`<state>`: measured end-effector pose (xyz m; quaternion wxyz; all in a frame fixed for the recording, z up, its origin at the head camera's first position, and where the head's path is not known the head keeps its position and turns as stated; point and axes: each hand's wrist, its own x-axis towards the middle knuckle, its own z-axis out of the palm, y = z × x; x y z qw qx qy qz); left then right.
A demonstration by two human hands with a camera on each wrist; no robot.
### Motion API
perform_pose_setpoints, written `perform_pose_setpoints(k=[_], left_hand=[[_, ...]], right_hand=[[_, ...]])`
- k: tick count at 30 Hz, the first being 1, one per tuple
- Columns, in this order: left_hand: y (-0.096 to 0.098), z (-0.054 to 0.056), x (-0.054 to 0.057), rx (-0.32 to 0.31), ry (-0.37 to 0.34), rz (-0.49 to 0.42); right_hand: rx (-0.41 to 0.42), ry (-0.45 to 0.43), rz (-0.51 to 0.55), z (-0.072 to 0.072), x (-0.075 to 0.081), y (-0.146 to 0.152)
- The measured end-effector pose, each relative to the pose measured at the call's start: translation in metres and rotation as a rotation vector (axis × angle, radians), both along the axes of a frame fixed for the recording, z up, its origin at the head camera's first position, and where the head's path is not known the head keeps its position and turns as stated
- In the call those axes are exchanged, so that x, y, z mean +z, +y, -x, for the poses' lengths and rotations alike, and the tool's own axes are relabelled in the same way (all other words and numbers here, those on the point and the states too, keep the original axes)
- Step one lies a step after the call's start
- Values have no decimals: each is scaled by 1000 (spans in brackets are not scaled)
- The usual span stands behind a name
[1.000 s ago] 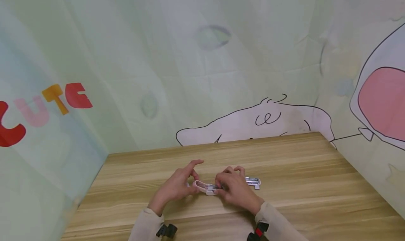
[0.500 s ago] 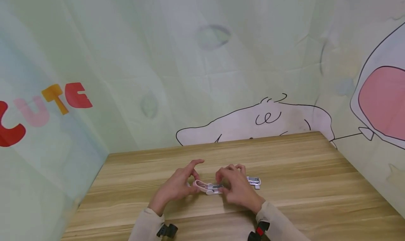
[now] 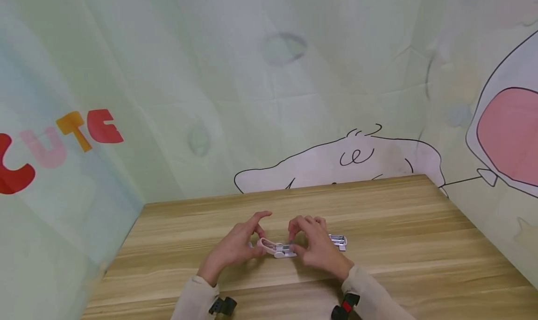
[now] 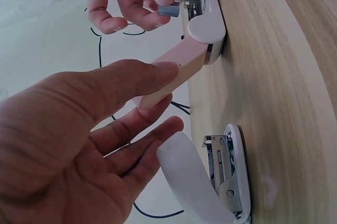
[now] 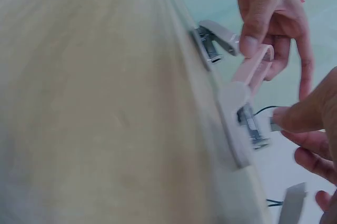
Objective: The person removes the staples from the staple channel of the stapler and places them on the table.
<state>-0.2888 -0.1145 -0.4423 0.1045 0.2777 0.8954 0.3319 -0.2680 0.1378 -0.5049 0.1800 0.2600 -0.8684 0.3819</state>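
An opened pink-and-white stapler [image 3: 284,252] stands on the table between the hands, its metal staple channel exposed. My left hand [image 3: 235,245] pinches its raised pink top arm [image 4: 179,63] between thumb and finger. Just above the channel, my right hand [image 3: 315,247] pinches a small grey strip of staples [image 4: 169,10], apart from the stapler in both wrist views. Behind the left hand stands a second opened stapler, white [image 4: 192,179], mostly hidden in the head view. Another opened stapler [image 3: 338,241] lies beyond the right hand, partly covered by it.
The wooden table [image 3: 378,208] spreads around the hands, its far edge against a printed cloth backdrop [image 3: 235,100]. Cloth also hangs along the left and right sides.
My right hand has risen slightly up and away from the stapler's channel, with the staple strip between its fingertips. The left hand keeps its grip on the pink arm.
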Motion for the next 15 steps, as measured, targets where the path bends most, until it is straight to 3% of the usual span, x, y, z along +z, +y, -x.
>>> perform_pose_setpoints(k=[5, 9, 15], left_hand=[[2, 0, -1, 20, 11, -4], [3, -1, -1, 43, 10, 3], [4, -2, 0, 62, 1, 7]], right_hand=[[45, -85, -85, -2, 13, 1], [76, -166, -233, -4, 21, 3], [89, -126, -453, -6, 26, 4]])
